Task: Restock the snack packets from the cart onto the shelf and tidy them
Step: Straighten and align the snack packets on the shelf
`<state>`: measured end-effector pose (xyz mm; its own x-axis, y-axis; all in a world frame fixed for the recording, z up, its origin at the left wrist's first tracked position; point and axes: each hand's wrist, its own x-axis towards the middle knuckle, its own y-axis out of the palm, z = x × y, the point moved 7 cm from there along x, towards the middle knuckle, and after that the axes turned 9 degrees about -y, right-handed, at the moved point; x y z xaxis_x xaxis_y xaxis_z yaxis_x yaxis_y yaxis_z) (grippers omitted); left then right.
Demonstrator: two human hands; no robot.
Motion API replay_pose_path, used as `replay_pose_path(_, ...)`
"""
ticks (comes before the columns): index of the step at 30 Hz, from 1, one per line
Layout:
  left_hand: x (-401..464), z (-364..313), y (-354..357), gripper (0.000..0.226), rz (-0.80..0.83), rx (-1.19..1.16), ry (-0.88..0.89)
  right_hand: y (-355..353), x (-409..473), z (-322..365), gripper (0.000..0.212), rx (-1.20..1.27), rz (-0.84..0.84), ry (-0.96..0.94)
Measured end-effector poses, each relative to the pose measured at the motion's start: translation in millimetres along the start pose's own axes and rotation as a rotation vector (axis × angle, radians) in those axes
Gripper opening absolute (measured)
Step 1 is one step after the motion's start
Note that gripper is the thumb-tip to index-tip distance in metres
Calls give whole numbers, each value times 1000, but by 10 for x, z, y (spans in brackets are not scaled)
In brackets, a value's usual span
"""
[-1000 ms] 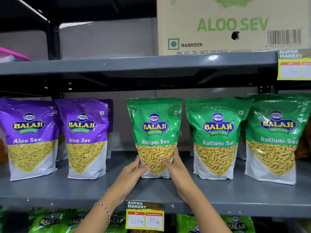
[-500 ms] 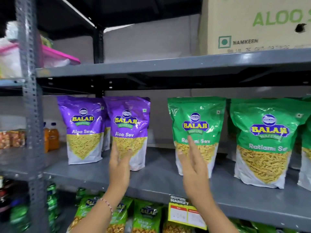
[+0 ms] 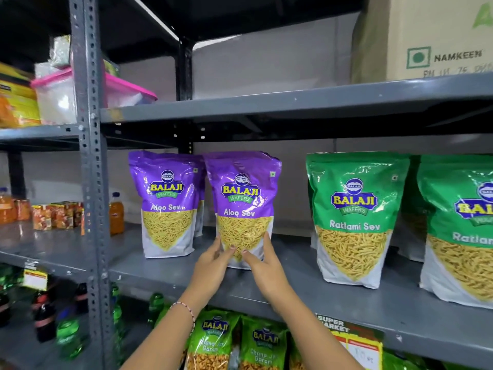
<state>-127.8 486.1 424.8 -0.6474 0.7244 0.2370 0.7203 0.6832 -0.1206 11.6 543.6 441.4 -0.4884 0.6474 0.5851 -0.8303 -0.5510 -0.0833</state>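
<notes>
A purple Aloo Sev packet (image 3: pixel 242 198) stands upright on the grey shelf (image 3: pixel 293 287). My left hand (image 3: pixel 213 263) grips its lower left edge and my right hand (image 3: pixel 264 265) its lower right edge. A second purple Aloo Sev packet (image 3: pixel 166 201) stands just to its left, with another partly hidden behind it. Two green Ratlami Sev packets (image 3: pixel 352 217) (image 3: pixel 461 225) stand upright to the right, apart from the purple ones.
A grey perforated upright post (image 3: pixel 90 182) borders the shelf on the left, with juice bottles (image 3: pixel 116 213) and small boxes beyond it. A cardboard box (image 3: pixel 426 38) sits on the shelf above. Green Chana packets (image 3: pixel 213 340) and a price tag (image 3: pixel 352 340) lie below.
My hands let go of the green Ratlami Sev packet, moved left and closed on the purple Aloo Sev packet. The view swung left.
</notes>
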Motion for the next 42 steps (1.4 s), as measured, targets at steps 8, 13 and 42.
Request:
replay_pose_path(8,-3,-6,26,64,-29,139,6,-11,31,16,72,-2,14,-13)
replay_pose_path(13,-35,-24,47,59,-49,157,11,1,7,69,76,-29,18,-14)
replay_pose_path(42,-1060,-1417,3019,38,441,-51,209,-4386,-1226,311,94,-360,-641,114)
